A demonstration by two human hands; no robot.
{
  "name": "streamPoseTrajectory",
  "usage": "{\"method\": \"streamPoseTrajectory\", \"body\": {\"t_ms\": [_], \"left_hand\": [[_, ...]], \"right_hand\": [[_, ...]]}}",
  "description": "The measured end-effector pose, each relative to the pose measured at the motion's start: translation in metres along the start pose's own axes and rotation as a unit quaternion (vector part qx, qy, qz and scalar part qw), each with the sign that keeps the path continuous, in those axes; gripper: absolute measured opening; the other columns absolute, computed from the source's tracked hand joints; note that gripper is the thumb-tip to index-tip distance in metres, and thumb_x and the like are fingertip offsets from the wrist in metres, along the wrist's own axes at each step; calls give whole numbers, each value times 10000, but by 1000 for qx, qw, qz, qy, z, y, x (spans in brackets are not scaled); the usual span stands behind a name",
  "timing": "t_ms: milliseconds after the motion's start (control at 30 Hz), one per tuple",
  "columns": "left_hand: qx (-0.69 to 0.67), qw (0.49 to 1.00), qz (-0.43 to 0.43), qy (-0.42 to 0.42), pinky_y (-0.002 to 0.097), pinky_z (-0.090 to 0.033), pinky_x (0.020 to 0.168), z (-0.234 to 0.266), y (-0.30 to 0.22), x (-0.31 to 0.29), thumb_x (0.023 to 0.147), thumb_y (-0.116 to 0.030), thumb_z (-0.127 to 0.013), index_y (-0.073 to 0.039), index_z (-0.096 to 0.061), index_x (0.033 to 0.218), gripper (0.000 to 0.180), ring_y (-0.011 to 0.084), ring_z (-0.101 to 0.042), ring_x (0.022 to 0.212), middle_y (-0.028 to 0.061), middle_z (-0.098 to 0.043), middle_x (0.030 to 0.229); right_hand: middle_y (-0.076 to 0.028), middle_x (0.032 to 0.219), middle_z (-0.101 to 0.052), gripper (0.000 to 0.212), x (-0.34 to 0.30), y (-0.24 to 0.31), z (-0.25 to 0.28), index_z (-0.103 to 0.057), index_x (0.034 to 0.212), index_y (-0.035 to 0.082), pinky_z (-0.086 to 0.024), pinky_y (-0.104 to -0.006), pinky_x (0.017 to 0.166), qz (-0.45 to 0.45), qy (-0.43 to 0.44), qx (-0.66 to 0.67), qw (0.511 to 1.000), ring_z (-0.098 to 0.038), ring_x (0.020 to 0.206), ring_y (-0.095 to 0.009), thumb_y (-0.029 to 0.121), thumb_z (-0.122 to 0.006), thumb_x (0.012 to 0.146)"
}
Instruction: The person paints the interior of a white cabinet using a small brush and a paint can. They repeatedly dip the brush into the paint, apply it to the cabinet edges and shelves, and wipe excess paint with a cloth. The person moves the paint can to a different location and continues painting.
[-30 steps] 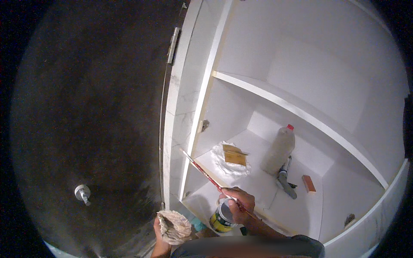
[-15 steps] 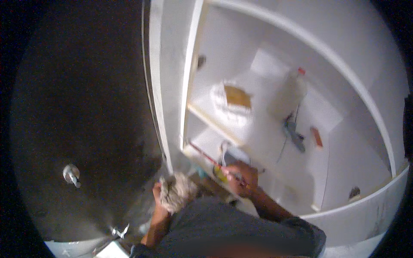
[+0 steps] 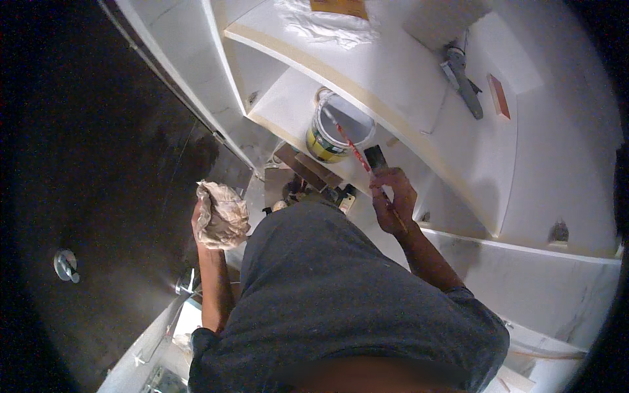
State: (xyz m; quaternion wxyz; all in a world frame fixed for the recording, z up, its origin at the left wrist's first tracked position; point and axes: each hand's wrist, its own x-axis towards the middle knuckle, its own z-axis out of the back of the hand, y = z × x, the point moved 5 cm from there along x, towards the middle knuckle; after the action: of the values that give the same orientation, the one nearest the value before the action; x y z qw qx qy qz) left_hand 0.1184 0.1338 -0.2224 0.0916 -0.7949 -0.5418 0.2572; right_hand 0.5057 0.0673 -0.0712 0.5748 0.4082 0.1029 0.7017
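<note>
My left hand (image 3: 197,219) grips a crumpled beige rag (image 3: 224,219), which hides most of its fingers. In my right hand (image 3: 394,200) is a slim red-and-white stick (image 3: 358,156), its pale tip over a paint bucket (image 3: 320,144). A dark, squared piece like a brush head (image 3: 375,157) sticks out of the same hand beside the stick; whether the two are joined I cannot tell. The bucket has a yellow and dark label, holds something pale grey, and stands on the lower shelf (image 3: 275,108).
The upper white shelf (image 3: 393,78) juts out above the bucket. On it are a grey tool (image 3: 462,82), a reddish block (image 3: 498,97) and white cloth (image 3: 327,27) under a brown piece (image 3: 341,8). At the left is a dark wall (image 3: 98,164) with a metal fitting (image 3: 66,265).
My view has shifted, and the shelves now sit higher in it. The rag is farther from my body on the left. The stick is still in my right hand, now pointing over the bucket.
</note>
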Motion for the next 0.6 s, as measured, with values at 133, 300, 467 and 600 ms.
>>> {"method": "streamPoseTrajectory", "body": {"t_ms": [133,300,467,600], "left_hand": [[56,993,25,-100,458,-579,823,6,1,6,986,-346,-578,-98,-648,1186,326,284,-685,947,96,-685,1077],[176,964,77,-184,421,-556,805,118,-3,2,979,-357,-583,-98,-656,1180,336,255,-672,916,79,-673,1025],[644,749,-115,-105,408,-538,776,246,-12,-46,936,-311,-593,-66,-688,1099,310,259,-668,877,98,-685,977],[738,561,209,-311,387,-509,758,306,12,-91,924,-375,-579,-48,-693,1124,400,255,-665,868,167,-688,950]], "right_hand": [[-134,977,-661,185,23,-23,-11,-628,1029,68,-525,-357,766,-9,-43,-39,998,-647,843,-262,18,-637,851],[-115,960,-689,190,57,-61,-39,-668,1082,94,-529,-341,765,-134,-2,-33,990,-667,831,-231,90,-665,892],[-110,948,-733,203,71,-121,-75,-693,1095,110,-547,-386,771,-152,-9,-130,980,-711,853,-261,220,-644,931],[-138,972,-725,257,90,-122,-83,-701,1102,117,-550,-437,769,-139,54,-209,967,-700,858,-336,303,-605,953]]}}
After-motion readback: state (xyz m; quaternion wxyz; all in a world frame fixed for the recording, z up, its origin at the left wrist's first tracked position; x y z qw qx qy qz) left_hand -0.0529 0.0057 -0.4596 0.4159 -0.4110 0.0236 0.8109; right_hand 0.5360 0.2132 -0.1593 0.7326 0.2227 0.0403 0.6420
